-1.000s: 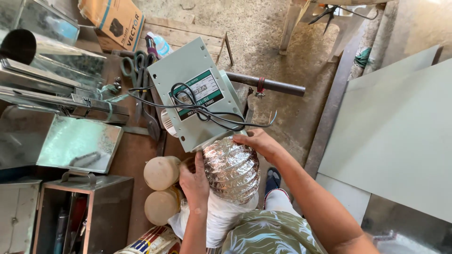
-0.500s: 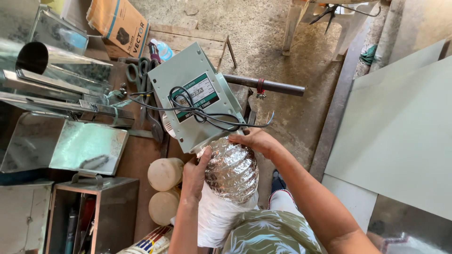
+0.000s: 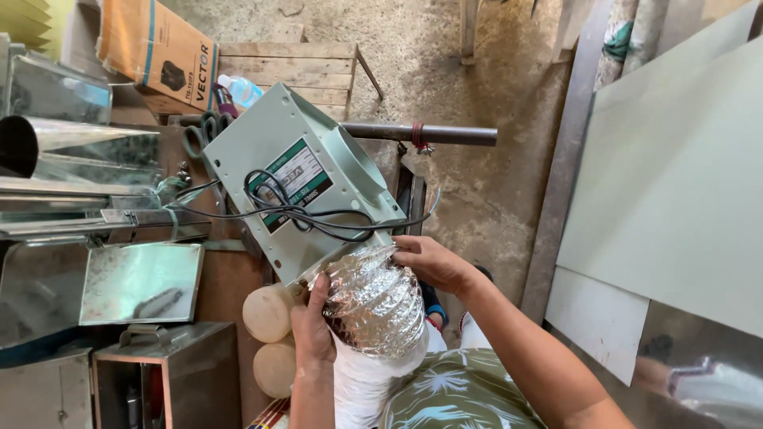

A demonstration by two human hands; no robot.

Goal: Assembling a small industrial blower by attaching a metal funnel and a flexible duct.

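Both your hands, left hand (image 3: pixel 311 332) and right hand (image 3: pixel 429 262), are clamped on the foil duct (image 3: pixel 373 302), its long axis running toward 11 o'clock into the green fan box (image 3: pixel 298 179).

The floor (image 3: pixel 477 95) was rough, stained concrete in flat daylight. A wooden pallet (image 3: pixel 310 67) and a cardboard box (image 3: pixel 151 48) lay at the far side, beside shiny sheet-metal ducts (image 3: pixel 79 159). Pale green panels (image 3: pixel 675 183) leaned along the right, past a dark steel pipe (image 3: pixel 429 133).
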